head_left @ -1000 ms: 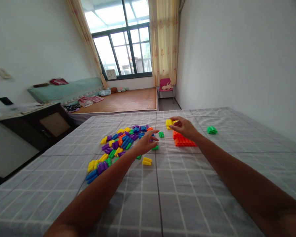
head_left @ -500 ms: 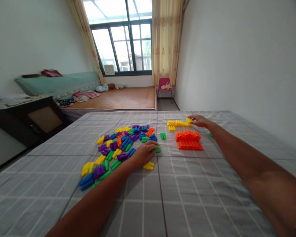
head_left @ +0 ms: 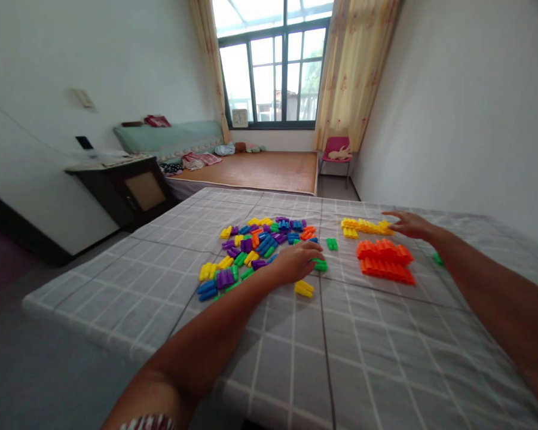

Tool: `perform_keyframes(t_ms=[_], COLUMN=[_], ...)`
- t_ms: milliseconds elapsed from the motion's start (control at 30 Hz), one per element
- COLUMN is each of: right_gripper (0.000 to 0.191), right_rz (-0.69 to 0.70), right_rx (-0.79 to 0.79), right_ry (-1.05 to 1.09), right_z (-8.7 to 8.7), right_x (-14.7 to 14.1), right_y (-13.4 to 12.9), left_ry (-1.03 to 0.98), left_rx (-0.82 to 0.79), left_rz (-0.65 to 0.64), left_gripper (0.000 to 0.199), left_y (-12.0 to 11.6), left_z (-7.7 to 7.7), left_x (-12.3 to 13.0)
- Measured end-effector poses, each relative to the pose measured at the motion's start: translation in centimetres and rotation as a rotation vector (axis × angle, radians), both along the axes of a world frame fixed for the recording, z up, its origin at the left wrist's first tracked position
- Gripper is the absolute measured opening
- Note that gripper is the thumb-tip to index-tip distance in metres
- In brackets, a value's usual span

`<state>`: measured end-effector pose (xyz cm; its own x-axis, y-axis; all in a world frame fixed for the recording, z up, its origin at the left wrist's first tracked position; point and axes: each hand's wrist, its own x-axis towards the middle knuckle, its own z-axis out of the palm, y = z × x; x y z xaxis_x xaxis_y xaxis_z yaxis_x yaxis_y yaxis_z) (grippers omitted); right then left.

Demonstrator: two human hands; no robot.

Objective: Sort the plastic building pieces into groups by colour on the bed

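Observation:
My left hand (head_left: 298,261) reaches over the table beside a green block (head_left: 320,265). Its fingers are slightly bent and apart, over the near side of that block; whether they touch it I cannot tell. A yellow block (head_left: 303,289) lies just below this hand. My right hand (head_left: 411,227) is at the right end of a row of joined yellow blocks (head_left: 363,226), index finger stretched out and thumb close to the row's end. In front of the row stands a ridged orange piece (head_left: 384,260) built of joined blocks. A small green block (head_left: 332,243) lies between the hands.
Several loose blue, purple, green, yellow and orange blocks (head_left: 264,243) are spread left of my left hand. A green piece (head_left: 438,258) lies partly behind my right forearm. A grey checked cloth (head_left: 287,358) covers the table. Beyond stand a bed (head_left: 269,170) and a pink chair (head_left: 336,146).
The view has swung left, so everything sits further right. My right fingers, earlier on the yellow row's end, have opened, with the index finger stretched out. My left hand stays by the green block.

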<state>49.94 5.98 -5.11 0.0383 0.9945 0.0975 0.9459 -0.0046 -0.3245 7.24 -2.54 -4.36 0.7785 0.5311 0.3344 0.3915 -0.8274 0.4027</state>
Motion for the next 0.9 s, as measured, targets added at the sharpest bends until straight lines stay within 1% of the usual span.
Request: perform_keyframes(t_ms=[67,100,133,167,233,267,300,367,400,433,467,500,567,633,700,800,900], right_gripper=[0.045,0.042,0.04,0.037,0.032,0.03,0.029,0.028,0.028,0.029,0.029,0.03,0.031,0.032,0.033,0.035,0.029], right_rz=[0.011,0.024,0.047,0.085,0.212,0.294,0.383,0.547,0.615,0.664,0.7,0.724,0.753,0.815,0.89,0.94,0.947], right_rx=[0.095,0.14,0.174,0.199,0.227,0.233,0.223,0.196,0.182,0.174,0.164,0.155,0.132,0.089,0.046,0.021,0.008], right_ry=[-0.055,-0.081,-0.099,-0.107,-0.1,-0.095,-0.096,-0.094,-0.094,-0.099,-0.105,-0.115,-0.139,-0.168,-0.198,-0.216,-0.201], right_z=[1.6,2.4,3.3,4.1,5.2,5.4,5.5,5.2,4.9,4.5,4.1,3.8,3.2,3.0,3.0,3.1,3.3], right_x=[-1.6,-2.8,-4.4,-6.3,-11.0,-13.6,-16.2,-21.5,-23.9,-26.3,-28.4,-30.3,-33.5,-35.6,-36.7,-36.9,-35.9], right_y=[0.0,-0.1,-0.3,-0.4,-0.9,-1.1,-1.3,-1.7,-1.8,-1.8,-1.8,-1.7,-1.5,-1.1,-0.8,-0.7,-1.0], left_ry=[0.024,0.034,0.037,0.04,0.064,0.101,0.141,0.219,0.246,0.263,0.271,0.268,0.246,0.243,0.265,0.275,0.178], left_rx=[0.051,0.068,0.082,0.088,0.063,0.007,-0.068,-0.201,-0.239,-0.253,-0.25,-0.239,-0.202,-0.142,-0.084,-0.059,0.0], left_rz=[0.067,0.119,0.209,0.326,0.582,0.634,0.63,0.508,0.445,0.411,0.414,0.449,0.552,0.648,0.729,0.815,0.855], left_gripper=[0.026,0.027,0.027,0.028,0.031,0.031,0.031,0.034,0.039,0.045,0.051,0.053,0.05,0.044,0.036,0.028,0.027], left_y=[1.0,1.7,2.5,3.4,5.0,5.7,6.2,6.7,6.9,6.9,6.9,7.0,7.1,7.1,7.1,7.0,7.0], left_z=[2.0,2.9,3.6,4.0,4.2,3.9,3.5,2.5,2.1,1.7,1.4,1.1,0.7,0.5,0.3,0.2,0.3], left_x=[-1.9,-3.2,-4.7,-6.3,-9.5,-10.8,-12.0,-13.5,-13.9,-14.1,-14.2,-14.2,-14.2,-14.3,-14.5,-14.5,-14.1])
